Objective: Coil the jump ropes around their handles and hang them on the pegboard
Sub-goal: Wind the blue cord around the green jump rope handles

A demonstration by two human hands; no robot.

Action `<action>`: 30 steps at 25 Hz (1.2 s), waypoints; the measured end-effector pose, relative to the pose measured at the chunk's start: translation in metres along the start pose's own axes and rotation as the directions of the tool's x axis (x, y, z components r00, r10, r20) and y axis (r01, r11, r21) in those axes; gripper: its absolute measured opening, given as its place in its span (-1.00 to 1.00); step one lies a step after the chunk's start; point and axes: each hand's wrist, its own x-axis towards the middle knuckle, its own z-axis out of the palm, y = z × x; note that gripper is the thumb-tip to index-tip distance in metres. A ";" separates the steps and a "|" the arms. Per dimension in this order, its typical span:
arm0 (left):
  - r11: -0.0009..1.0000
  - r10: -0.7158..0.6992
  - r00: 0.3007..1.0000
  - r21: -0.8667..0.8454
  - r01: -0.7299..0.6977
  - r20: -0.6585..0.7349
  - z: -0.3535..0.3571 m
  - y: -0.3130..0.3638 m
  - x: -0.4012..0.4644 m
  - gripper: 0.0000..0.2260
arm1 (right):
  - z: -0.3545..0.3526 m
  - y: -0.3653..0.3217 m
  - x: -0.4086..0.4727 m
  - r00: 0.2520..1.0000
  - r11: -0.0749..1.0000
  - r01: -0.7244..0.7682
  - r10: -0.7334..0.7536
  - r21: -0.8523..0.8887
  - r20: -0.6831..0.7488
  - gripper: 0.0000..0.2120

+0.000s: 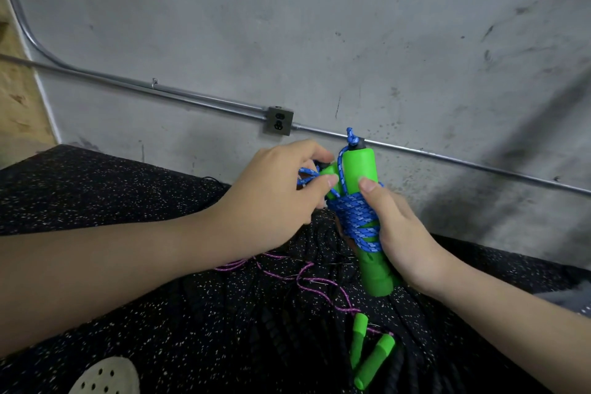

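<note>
Fingers of the right hand (406,233) clasp the green handles (367,201) over the floor mat's (96,201) far edge, while the left hand (281,182) pinches the blue rope (355,211), probably light, limp, and best gripped over its coils.

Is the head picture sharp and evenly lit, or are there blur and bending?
Head view: the blue rope and both hands are sharp; lighting is soft, with no glare; a dark shadow falls on the wall at right; the wide lens bends the conduit pipe.
</note>
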 end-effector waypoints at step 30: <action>0.943 -0.143 0.987 -0.293 0.159 0.074 0.006 -0.013 -0.003 -0.92 | 0.008 -0.004 -0.006 0.983 0.994 -0.100 0.093 0.033 0.157 -0.52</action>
